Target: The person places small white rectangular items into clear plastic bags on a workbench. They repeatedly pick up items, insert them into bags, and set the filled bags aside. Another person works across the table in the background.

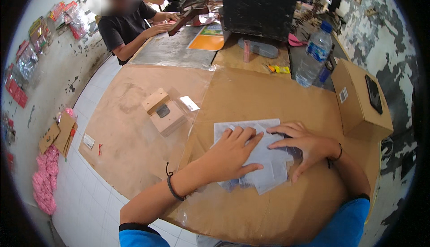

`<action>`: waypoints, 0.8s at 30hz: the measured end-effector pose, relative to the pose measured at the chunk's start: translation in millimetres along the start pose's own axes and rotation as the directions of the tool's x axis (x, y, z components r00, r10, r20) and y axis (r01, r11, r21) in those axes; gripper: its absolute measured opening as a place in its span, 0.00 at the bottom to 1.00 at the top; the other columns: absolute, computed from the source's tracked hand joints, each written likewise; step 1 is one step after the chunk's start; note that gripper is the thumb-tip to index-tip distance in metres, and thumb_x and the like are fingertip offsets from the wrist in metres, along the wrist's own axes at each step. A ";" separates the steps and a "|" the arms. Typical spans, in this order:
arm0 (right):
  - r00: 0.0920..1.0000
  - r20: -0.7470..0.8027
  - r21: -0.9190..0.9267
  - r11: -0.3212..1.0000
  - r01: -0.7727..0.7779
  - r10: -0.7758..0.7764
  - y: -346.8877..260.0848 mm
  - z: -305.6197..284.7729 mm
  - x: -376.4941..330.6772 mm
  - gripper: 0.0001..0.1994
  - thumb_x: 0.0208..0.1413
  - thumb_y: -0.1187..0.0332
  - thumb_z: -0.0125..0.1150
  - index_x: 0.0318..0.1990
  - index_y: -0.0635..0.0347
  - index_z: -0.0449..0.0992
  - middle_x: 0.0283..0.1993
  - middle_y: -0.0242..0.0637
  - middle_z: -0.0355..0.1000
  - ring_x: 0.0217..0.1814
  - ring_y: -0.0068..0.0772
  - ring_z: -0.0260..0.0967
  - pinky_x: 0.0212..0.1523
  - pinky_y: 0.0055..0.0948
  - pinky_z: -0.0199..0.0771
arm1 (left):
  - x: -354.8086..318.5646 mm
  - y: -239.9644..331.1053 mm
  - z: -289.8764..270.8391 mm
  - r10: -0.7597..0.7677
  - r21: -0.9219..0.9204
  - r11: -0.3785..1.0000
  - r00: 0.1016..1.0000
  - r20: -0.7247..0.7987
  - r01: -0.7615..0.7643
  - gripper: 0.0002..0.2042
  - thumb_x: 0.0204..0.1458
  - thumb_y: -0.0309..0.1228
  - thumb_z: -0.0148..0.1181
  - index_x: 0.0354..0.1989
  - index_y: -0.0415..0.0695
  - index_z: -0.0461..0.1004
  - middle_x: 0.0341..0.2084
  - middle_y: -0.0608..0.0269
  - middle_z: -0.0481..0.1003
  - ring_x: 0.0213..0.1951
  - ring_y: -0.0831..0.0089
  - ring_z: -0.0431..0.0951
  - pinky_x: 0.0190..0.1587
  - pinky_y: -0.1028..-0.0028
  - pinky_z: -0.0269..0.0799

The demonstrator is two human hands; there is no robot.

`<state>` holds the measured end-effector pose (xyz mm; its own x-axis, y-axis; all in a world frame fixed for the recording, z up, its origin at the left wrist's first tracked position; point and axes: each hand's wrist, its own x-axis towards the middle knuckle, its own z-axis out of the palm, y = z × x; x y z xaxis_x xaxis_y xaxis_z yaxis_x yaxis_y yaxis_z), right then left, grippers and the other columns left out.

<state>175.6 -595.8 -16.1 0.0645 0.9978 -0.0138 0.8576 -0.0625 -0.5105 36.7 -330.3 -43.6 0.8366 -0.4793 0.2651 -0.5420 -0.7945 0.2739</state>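
Note:
A loose pile of thin, pale bluish-white sheets (264, 177) lies on the brown-covered table in front of me, overlapping at different angles. Whether they are paper or plastic I cannot tell. Across the pile's left part rests my left hand (237, 150), palm down with its fingers stretched out. My right hand (307, 145) touches the right side of the sheets, thumb and fingers spread apart. Left of the pile stands a small wooden block (166, 120) with a raised strip and a dark patch on top.
A cardboard box (358, 101) with a dark phone (373, 94) on it stands at the right. Behind are a water bottle (314, 56), a grey sole-shaped piece (258, 48) and a large black box (260, 7). A person (123, 27) works at the far left.

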 end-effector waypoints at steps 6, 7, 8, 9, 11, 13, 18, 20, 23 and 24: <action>0.998 0.057 0.029 0.999 -0.028 0.026 -2.2 -4.0 -2.9 0.39 0.44 0.47 0.77 0.65 0.47 0.73 0.77 0.44 0.53 0.78 0.51 0.48 0.72 0.50 0.48 | 0.5 -4.7 4.6 -0.097 -0.076 0.993 0.995 -0.023 0.095 0.40 0.54 0.55 0.63 0.66 0.36 0.64 0.55 0.45 0.68 0.54 0.52 0.67 0.55 0.57 0.64; 0.999 0.033 0.046 0.999 -0.026 0.025 -1.8 -2.2 -3.1 0.35 0.46 0.50 0.77 0.64 0.47 0.74 0.76 0.43 0.55 0.77 0.50 0.50 0.72 0.50 0.49 | 1.0 -5.8 -1.4 -0.085 -0.088 0.992 0.996 0.015 0.086 0.41 0.52 0.56 0.64 0.67 0.36 0.64 0.55 0.45 0.67 0.55 0.52 0.67 0.56 0.57 0.63; 1.000 -0.007 0.062 0.998 -0.022 0.023 1.7 0.9 -3.0 0.32 0.48 0.52 0.76 0.62 0.47 0.76 0.75 0.41 0.57 0.76 0.49 0.52 0.71 0.49 0.51 | -0.3 -9.0 -12.4 -0.070 -0.100 0.992 0.996 0.054 0.076 0.43 0.51 0.57 0.65 0.67 0.37 0.63 0.56 0.45 0.66 0.55 0.52 0.67 0.56 0.56 0.63; 0.998 -0.051 0.074 0.997 -0.034 0.038 3.8 4.4 -6.2 0.29 0.50 0.54 0.75 0.60 0.47 0.77 0.74 0.40 0.59 0.75 0.48 0.54 0.71 0.48 0.53 | -0.7 -10.4 -21.3 -0.039 -0.121 0.991 0.995 0.090 0.050 0.45 0.49 0.58 0.66 0.67 0.37 0.63 0.57 0.44 0.65 0.56 0.52 0.67 0.57 0.56 0.63; 0.992 -0.124 0.091 0.996 -0.019 0.030 8.2 10.7 -5.2 0.24 0.51 0.56 0.74 0.57 0.47 0.79 0.72 0.39 0.63 0.73 0.46 0.57 0.69 0.46 0.57 | -9.2 -15.8 -26.6 0.004 -0.108 0.994 0.991 0.133 0.011 0.47 0.45 0.57 0.70 0.68 0.37 0.62 0.57 0.45 0.64 0.58 0.51 0.66 0.59 0.56 0.62; 0.986 -0.168 0.086 0.996 -0.008 0.022 6.2 10.9 -0.6 0.21 0.52 0.57 0.73 0.53 0.48 0.81 0.69 0.37 0.66 0.71 0.45 0.60 0.68 0.44 0.59 | -14.6 -19.5 -30.4 0.003 -0.148 0.989 0.986 0.167 0.022 0.47 0.44 0.54 0.73 0.68 0.38 0.61 0.56 0.45 0.63 0.59 0.51 0.65 0.60 0.57 0.63; 0.985 -0.171 0.026 0.999 -0.024 0.028 1.2 11.0 -2.8 0.19 0.53 0.57 0.73 0.52 0.49 0.80 0.69 0.37 0.66 0.70 0.44 0.61 0.68 0.44 0.59 | -13.8 -18.4 -30.6 -0.136 -0.388 0.902 0.977 0.162 0.189 0.36 0.51 0.39 0.73 0.66 0.38 0.64 0.55 0.46 0.63 0.55 0.51 0.69 0.57 0.63 0.68; 0.982 -0.186 0.020 1.000 -0.015 0.019 0.3 10.9 -3.6 0.19 0.53 0.56 0.72 0.51 0.49 0.80 0.69 0.37 0.66 0.69 0.44 0.62 0.67 0.44 0.60 | -11.2 -21.0 -24.5 -0.116 -0.376 0.913 0.985 0.128 0.157 0.30 0.55 0.35 0.70 0.63 0.38 0.67 0.53 0.47 0.65 0.52 0.53 0.71 0.54 0.64 0.70; 0.980 -0.200 -0.013 1.000 0.006 -0.008 0.8 12.4 -1.8 0.19 0.53 0.56 0.72 0.51 0.49 0.80 0.69 0.37 0.66 0.68 0.45 0.62 0.66 0.44 0.60 | -8.3 -21.5 -12.5 -0.084 -0.333 0.939 0.996 0.021 0.086 0.23 0.57 0.32 0.67 0.59 0.38 0.72 0.50 0.49 0.68 0.49 0.56 0.74 0.52 0.65 0.72; 0.979 -0.204 -0.038 0.999 0.011 -0.018 0.6 12.8 -1.8 0.19 0.53 0.56 0.72 0.51 0.49 0.80 0.68 0.37 0.67 0.68 0.45 0.62 0.66 0.45 0.60 | -7.3 -21.0 -9.9 -0.068 -0.311 0.949 0.997 -0.024 0.057 0.22 0.57 0.32 0.67 0.58 0.38 0.73 0.48 0.50 0.69 0.48 0.56 0.74 0.51 0.65 0.72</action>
<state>169.5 -597.4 -27.4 0.1513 0.9736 0.1711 0.8771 -0.0524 -0.4773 41.2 -306.4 -42.1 0.8694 -0.4153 0.2677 -0.4910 -0.6649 0.5629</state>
